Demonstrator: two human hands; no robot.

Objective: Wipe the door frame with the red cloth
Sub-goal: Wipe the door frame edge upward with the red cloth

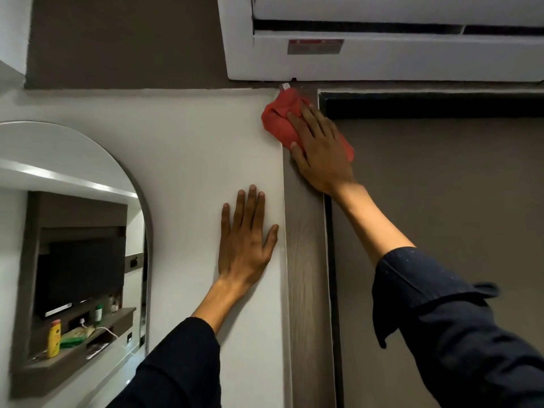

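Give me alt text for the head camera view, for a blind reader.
A person's right hand presses a red cloth against the top of a wooden door frame, while the left hand rests flat on the white wall.

No words can be read: the sticker (pixel 315 46) on the air conditioner (pixel 382 64) and the tag (pixel 285 86) on the red cloth (pixel 278 123) are too blurry.

We see a red cloth (pixel 279 125), a brown wood-grain frame (pixel 306 260), a white wall (pixel 191 142), a grey-brown door (pixel 441 187) and dark navy sleeves (pixel 456 334).
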